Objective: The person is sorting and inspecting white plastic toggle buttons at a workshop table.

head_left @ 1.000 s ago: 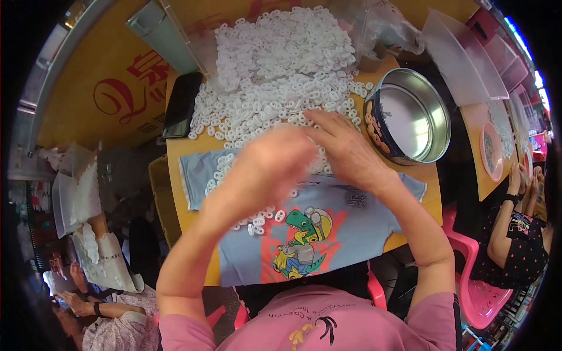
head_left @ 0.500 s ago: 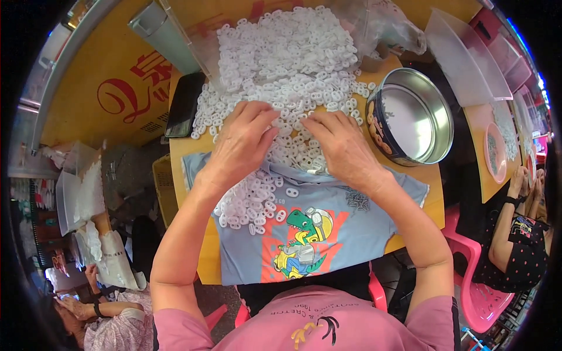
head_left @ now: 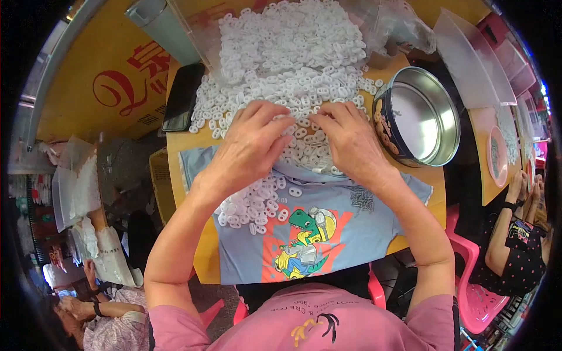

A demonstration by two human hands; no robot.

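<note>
A big pile of small white plastic pieces, oval with two holes (head_left: 293,44), spreads over the far part of the table. At its near edge both hands work close together, backs up. My left hand (head_left: 254,137) has its fingers bent, tips among the pieces. Facing it, my right hand (head_left: 354,137) is curled with its fingertips pressed together; what either holds is too small to make out. Below them lies a blue-grey child's T-shirt (head_left: 240,257) with a dinosaur print. On it rest a smaller heap of white pieces (head_left: 246,202) and a cluster of small grey pins (head_left: 362,199).
A round open tin (head_left: 383,126) stands right of the pile. Left are a black phone (head_left: 182,96) and a pale green tumbler (head_left: 155,23). A clear plastic bag (head_left: 398,29) lies at the back. People sit at both sides; a pink chair (head_left: 468,275) is at right.
Both hands have shifted slightly to the right, with fingertips still in the white pieces. The view has also moved a little. The shirt and its heaps look unchanged.
</note>
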